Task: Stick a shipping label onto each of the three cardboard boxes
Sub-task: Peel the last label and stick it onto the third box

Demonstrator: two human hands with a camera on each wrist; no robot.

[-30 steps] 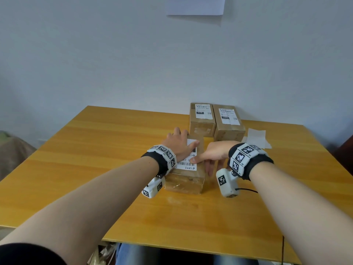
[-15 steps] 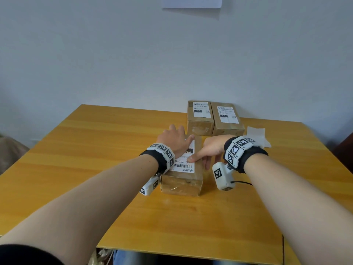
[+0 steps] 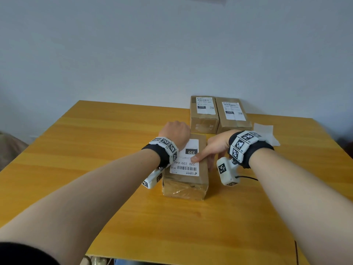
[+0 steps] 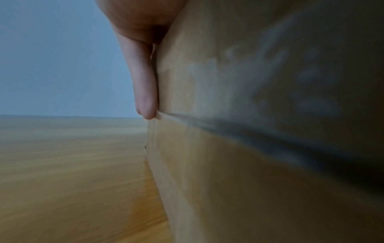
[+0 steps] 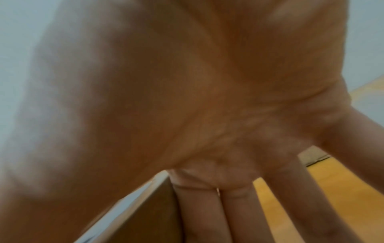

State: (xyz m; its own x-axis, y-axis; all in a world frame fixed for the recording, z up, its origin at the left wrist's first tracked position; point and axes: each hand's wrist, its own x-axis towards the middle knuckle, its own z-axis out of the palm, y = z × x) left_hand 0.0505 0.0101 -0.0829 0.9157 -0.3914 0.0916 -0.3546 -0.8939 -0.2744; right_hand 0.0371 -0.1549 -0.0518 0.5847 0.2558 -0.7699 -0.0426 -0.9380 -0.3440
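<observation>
The nearest cardboard box [image 3: 185, 185] lies mid-table with a white shipping label [image 3: 188, 165] on its top. My left hand [image 3: 174, 131] sits over the box's far left corner; the left wrist view shows a straight finger [image 4: 145, 92] flat against the box side [image 4: 259, 164]. My right hand [image 3: 214, 148] presses its thumb on the label's right edge. Its straight, spread fingers [image 5: 239, 213] run down the box's right side [image 5: 149, 213]. Two more boxes [image 3: 204, 119] [image 3: 232, 121] stand side by side behind, each with a label on top.
A white sheet of backing paper [image 3: 264, 131] lies right of the two far boxes. The wooden table [image 3: 95, 150] ends at a pale wall behind the boxes. A black cable [image 3: 246, 177] trails from my right wrist across the table.
My left hand has slid off the label top to the box's far left corner. The right thumb stays on the label. The view has tilted slightly.
</observation>
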